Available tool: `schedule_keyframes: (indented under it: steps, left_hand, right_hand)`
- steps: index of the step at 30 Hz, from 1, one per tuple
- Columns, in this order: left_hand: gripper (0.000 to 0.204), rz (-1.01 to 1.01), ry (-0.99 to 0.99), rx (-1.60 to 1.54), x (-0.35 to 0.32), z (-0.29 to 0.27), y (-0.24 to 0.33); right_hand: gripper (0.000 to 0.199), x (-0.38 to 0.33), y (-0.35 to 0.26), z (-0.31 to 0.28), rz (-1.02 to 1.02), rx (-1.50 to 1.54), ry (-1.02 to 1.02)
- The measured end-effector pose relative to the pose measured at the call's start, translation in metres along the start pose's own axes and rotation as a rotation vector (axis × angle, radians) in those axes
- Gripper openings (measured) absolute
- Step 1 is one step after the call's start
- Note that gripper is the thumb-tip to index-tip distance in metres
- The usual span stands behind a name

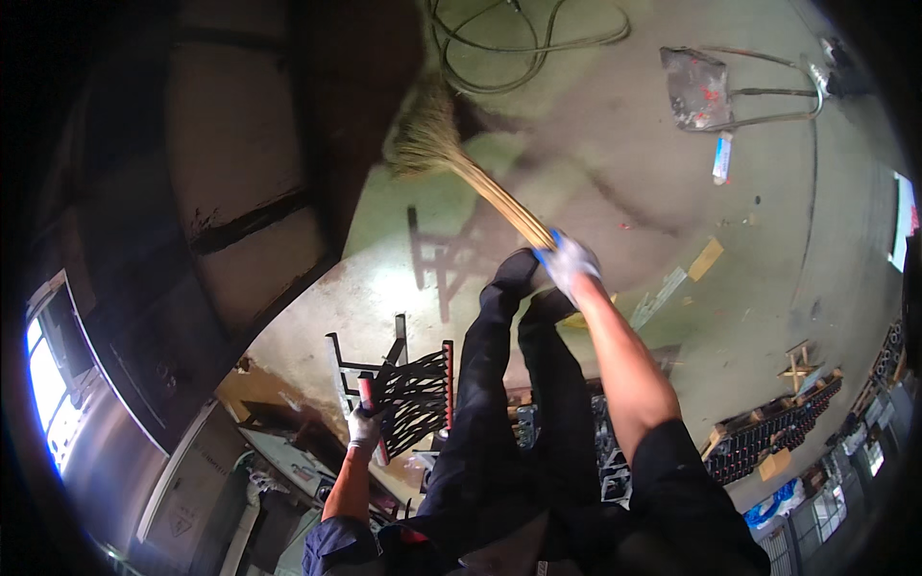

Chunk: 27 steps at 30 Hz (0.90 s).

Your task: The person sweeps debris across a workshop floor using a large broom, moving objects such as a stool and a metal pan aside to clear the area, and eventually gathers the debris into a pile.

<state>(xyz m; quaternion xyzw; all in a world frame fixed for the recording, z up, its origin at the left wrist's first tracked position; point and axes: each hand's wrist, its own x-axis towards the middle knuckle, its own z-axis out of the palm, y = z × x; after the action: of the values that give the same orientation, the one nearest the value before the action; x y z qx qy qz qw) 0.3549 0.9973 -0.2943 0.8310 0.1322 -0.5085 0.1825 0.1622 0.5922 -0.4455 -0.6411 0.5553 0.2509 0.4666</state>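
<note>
Head view: legs (519,384) hide rack's (413,384) right side.

R hand (569,261) grips straw broom (451,154) on concrete floor (615,173); L hand (365,427) holds black metal rack (413,384).

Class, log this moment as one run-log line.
right hand: grips broom | left hand: holds black rack | floor: dustpan, hose

Workshop or factory floor: stained concrete floor (615,163), coiled hoses (519,48), metal dustpan (696,86), racks of dark metal parts (778,427), steel frame (403,379).
</note>
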Motion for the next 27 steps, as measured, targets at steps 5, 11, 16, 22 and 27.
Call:
schedule_keyframes:
  steps: [5, 11, 16, 22, 27]
  left_hand:
    - [0.016, 0.016, -0.034, 0.015, 0.022, -0.008, -0.006]
    - [0.025, 0.283, -0.009, 0.230, 0.077, -0.017, -0.008]
    - [0.030, 0.421, -0.094, 0.096, 0.121, -0.022, 0.008]
    - [0.033, 0.441, -0.259, 0.200, 0.119, -0.025, 0.069]
    - [0.036, 0.663, 0.031, 0.236, 0.134, -0.011, 0.065]
  right_hand:
    - [0.035, -0.160, 0.168, -0.043, 0.403, 0.605, 0.147]
    - [0.033, -0.288, 0.229, -0.038, 0.471, 0.763, 0.448]
    - [0.043, -0.357, 0.202, -0.012, 0.288, 0.573, 0.488]
    - [0.056, -0.330, 0.151, -0.039, 0.023, -0.241, 0.294]
    - [0.048, -0.319, 0.176, -0.073, 0.158, -0.059, 0.243]
